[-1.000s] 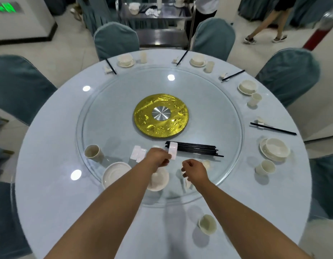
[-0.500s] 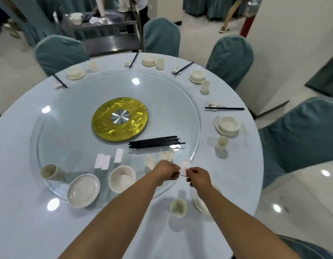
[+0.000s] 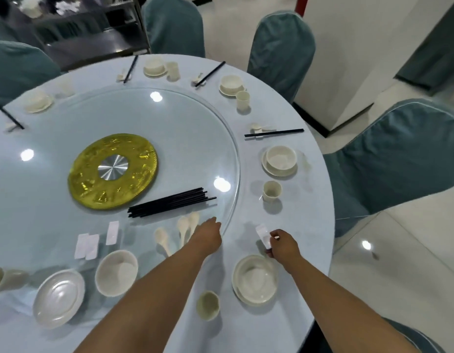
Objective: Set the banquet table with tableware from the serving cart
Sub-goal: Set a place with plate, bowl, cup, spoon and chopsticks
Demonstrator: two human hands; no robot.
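Note:
My right hand (image 3: 283,244) pinches a small white chopstick rest (image 3: 262,235) just above the tablecloth, beyond a white bowl on a plate (image 3: 255,278). My left hand (image 3: 208,234) reaches over the rim of the glass turntable (image 3: 228,138), next to white spoons (image 3: 182,229); its fingers are hidden, and I see nothing in it. A bundle of black chopsticks (image 3: 170,202) lies on the glass beyond the spoons. A small cup (image 3: 208,304) stands near the table's front edge.
On the turntable lie more white rests (image 3: 87,245), a loose bowl (image 3: 116,272), a plate (image 3: 58,298) and a gold centre disc (image 3: 112,171). Set places ring the far and right edge. Teal-covered chairs (image 3: 399,159) surround the table. The serving cart (image 3: 93,34) stands behind.
The white rest passed from my left hand to my right, which carried it right off the glass. My left hand drew apart toward the spoons. My view swung right.

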